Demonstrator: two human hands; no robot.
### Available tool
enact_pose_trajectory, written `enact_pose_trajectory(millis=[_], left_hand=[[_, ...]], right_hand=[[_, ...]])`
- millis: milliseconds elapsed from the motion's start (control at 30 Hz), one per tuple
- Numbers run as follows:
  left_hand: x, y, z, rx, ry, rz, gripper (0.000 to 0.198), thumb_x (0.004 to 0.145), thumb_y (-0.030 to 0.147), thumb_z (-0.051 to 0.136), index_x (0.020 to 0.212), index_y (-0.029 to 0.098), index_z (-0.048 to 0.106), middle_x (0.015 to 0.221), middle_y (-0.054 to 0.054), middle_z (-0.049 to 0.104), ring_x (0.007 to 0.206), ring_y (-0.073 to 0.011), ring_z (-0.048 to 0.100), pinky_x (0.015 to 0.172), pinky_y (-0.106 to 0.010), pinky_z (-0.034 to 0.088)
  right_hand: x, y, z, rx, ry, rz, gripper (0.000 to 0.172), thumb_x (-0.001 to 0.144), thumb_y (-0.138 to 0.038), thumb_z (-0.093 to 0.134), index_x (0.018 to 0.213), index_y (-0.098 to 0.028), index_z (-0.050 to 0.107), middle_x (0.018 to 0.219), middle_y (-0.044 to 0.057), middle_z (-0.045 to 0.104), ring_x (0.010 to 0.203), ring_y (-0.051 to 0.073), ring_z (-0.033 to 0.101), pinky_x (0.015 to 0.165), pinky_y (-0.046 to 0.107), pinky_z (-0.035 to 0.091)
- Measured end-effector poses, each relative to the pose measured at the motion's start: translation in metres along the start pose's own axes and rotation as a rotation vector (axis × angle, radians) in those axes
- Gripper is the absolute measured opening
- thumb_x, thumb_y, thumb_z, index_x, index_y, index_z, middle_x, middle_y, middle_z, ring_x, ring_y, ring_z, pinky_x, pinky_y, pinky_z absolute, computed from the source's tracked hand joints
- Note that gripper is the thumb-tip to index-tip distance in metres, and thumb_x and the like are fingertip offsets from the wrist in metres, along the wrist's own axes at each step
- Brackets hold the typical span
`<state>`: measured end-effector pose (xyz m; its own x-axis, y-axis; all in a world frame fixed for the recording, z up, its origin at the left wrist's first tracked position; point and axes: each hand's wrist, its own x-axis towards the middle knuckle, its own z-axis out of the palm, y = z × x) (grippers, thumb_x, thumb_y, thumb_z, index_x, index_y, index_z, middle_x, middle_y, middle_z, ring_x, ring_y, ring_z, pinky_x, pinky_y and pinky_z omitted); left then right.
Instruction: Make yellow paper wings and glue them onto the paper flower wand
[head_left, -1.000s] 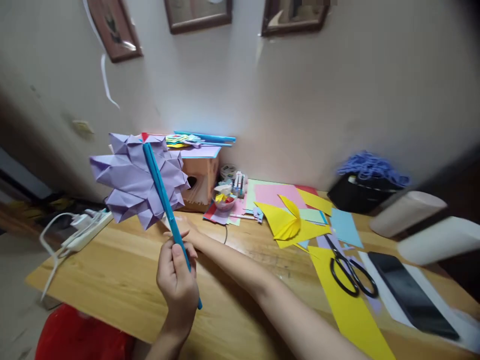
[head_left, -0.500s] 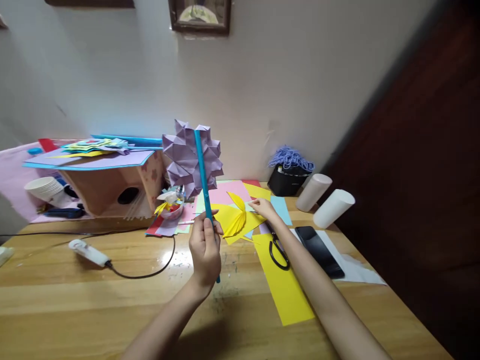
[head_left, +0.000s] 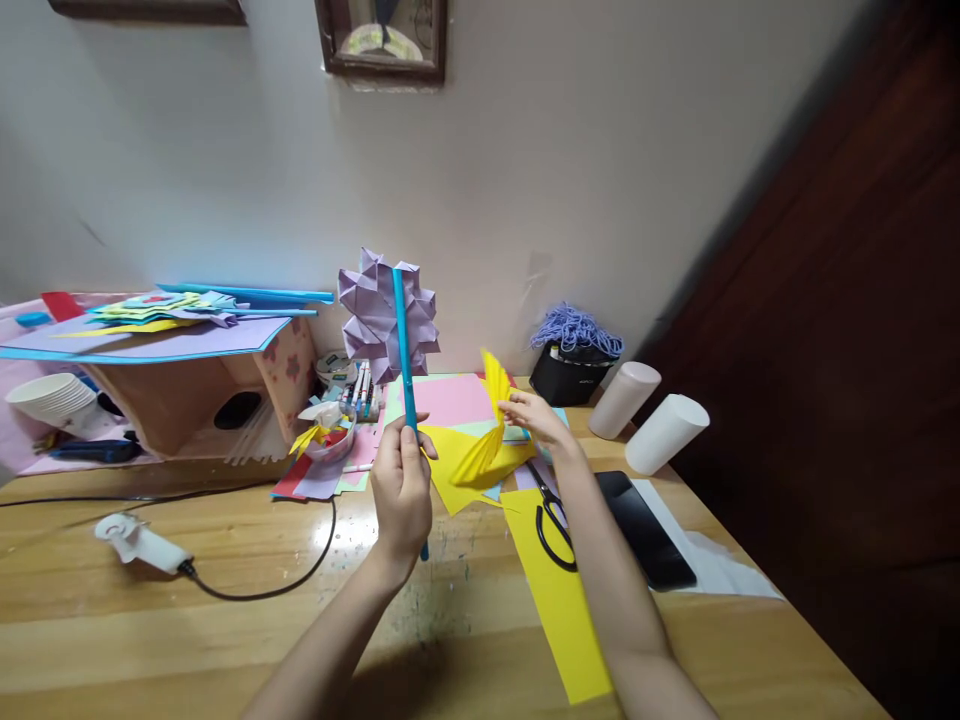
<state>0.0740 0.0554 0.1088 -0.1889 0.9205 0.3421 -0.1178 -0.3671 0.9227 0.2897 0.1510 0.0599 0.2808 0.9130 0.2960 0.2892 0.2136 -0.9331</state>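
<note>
My left hand [head_left: 403, 490] is closed round a blue paper stem [head_left: 404, 350], held upright over the table. A purple folded-paper flower [head_left: 371, 315] is fixed to the stem's upper part, with its back towards me. My right hand [head_left: 536, 415] pinches a pleated yellow paper leaf [head_left: 487, 445] near its middle, its two fanned halves spreading up and down. Beneath the leaf lies a yellow paper sheet [head_left: 446, 480]. The black scissors [head_left: 555, 530] rest under my right forearm on a yellow paper strip [head_left: 559, 630].
A pink box [head_left: 292, 390] with paper flowers on top stands at left. In front lies a white plug-like device [head_left: 142, 545] with a black cable. At right are a phone [head_left: 645, 530], two white rolls [head_left: 667, 433] and a black holder [head_left: 574, 375] with purple yarn.
My right hand has lifted the pleated yellow leaf off the paper and tipped it more upright. The left hand still holds the flower's stem. The view has shifted slightly.
</note>
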Motion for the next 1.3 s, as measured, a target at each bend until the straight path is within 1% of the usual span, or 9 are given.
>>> enact_pose_trajectory(millis=[67, 200, 300, 367, 533, 700, 867, 1033, 1300], left_hand=[[0.006, 0.004, -0.003, -0.023, 0.002, 0.01, 0.029, 0.091, 0.04, 0.041, 0.104, 0.018, 0.054, 0.067, 0.003, 0.049, 0.039, -0.0029, 0.031, 0.037, -0.017, 0.023], [0.008, 0.01, -0.008, -0.049, -0.009, 0.013, 0.028, 0.091, 0.04, 0.041, 0.103, 0.018, 0.054, 0.066, 0.004, 0.048, 0.037, -0.002, 0.027, 0.035, -0.016, 0.02], [0.002, 0.012, -0.008, -0.02, -0.04, -0.005, 0.028, 0.092, 0.039, 0.041, 0.105, 0.018, 0.054, 0.068, 0.003, 0.049, 0.038, -0.0024, 0.027, 0.035, -0.017, 0.021], [-0.003, 0.012, -0.007, 0.002, -0.056, -0.007, 0.028, 0.092, 0.038, 0.04, 0.106, 0.018, 0.053, 0.069, 0.003, 0.049, 0.038, -0.003, 0.028, 0.036, -0.017, 0.022], [-0.014, 0.007, -0.005, 0.151, -0.065, 0.066, 0.027, 0.094, 0.034, 0.037, 0.109, 0.019, 0.053, 0.069, 0.002, 0.051, 0.043, -0.0058, 0.037, 0.042, -0.019, 0.03], [-0.022, 0.003, -0.003, 0.36, -0.141, 0.207, 0.024, 0.094, 0.024, 0.034, 0.109, 0.018, 0.052, 0.071, 0.001, 0.054, 0.056, -0.0095, 0.05, 0.053, -0.02, 0.038], [-0.028, 0.002, 0.001, 0.474, -0.164, 0.325, 0.021, 0.094, 0.018, 0.034, 0.106, 0.017, 0.051, 0.069, 0.001, 0.056, 0.063, -0.0105, 0.053, 0.06, -0.021, 0.041], [-0.03, -0.001, 0.004, 0.505, -0.203, 0.311, 0.017, 0.093, 0.017, 0.035, 0.1, 0.017, 0.051, 0.068, 0.002, 0.054, 0.058, -0.0093, 0.052, 0.055, -0.02, 0.038], [-0.033, -0.002, 0.004, 0.538, -0.226, 0.328, 0.017, 0.093, 0.016, 0.036, 0.102, 0.018, 0.05, 0.067, 0.003, 0.055, 0.057, -0.0085, 0.052, 0.056, -0.019, 0.038]], right_hand=[[0.0, -0.015, -0.018, 0.093, -0.077, 0.023, 0.03, 0.074, -0.038, 0.066, 0.082, -0.01, 0.065, 0.077, 0.007, 0.067, 0.064, 0.013, 0.063, 0.062, 0.026, 0.052], [-0.008, -0.044, -0.042, 0.264, -0.001, 0.004, 0.035, 0.062, -0.048, 0.073, 0.081, -0.02, 0.061, 0.079, 0.0, 0.065, 0.068, 0.012, 0.063, 0.062, 0.024, 0.054], [-0.019, -0.064, -0.048, 0.476, 0.058, -0.037, 0.029, 0.055, -0.037, 0.081, 0.071, -0.022, 0.062, 0.082, -0.001, 0.066, 0.072, 0.012, 0.063, 0.062, 0.021, 0.054], [-0.028, -0.076, -0.046, 0.539, 0.057, -0.067, 0.025, 0.056, -0.032, 0.082, 0.069, -0.022, 0.063, 0.083, -0.002, 0.067, 0.072, 0.011, 0.064, 0.065, 0.021, 0.055], [-0.045, -0.096, -0.033, 0.414, 0.074, -0.222, 0.019, 0.064, -0.023, 0.078, 0.08, -0.022, 0.068, 0.086, 0.0, 0.068, 0.081, 0.015, 0.064, 0.08, 0.029, 0.055], [-0.063, -0.114, -0.016, 0.305, 0.073, -0.333, 0.015, 0.07, -0.019, 0.074, 0.084, -0.02, 0.067, 0.086, 0.001, 0.068, 0.082, 0.017, 0.065, 0.08, 0.033, 0.056], [-0.084, -0.131, 0.002, 0.211, 0.195, -0.393, 0.011, 0.069, -0.018, 0.075, 0.077, -0.018, 0.068, 0.079, 0.005, 0.069, 0.076, 0.021, 0.066, 0.074, 0.037, 0.059], [-0.092, -0.127, 0.012, 0.195, 0.206, -0.466, 0.014, 0.068, -0.017, 0.075, 0.08, -0.02, 0.069, 0.08, 0.004, 0.072, 0.07, 0.021, 0.068, 0.067, 0.036, 0.059], [-0.088, -0.114, 0.008, 0.049, 0.146, -0.562, 0.02, 0.071, -0.018, 0.073, 0.09, -0.022, 0.068, 0.088, 0.005, 0.071, 0.08, 0.024, 0.067, 0.076, 0.041, 0.057]])
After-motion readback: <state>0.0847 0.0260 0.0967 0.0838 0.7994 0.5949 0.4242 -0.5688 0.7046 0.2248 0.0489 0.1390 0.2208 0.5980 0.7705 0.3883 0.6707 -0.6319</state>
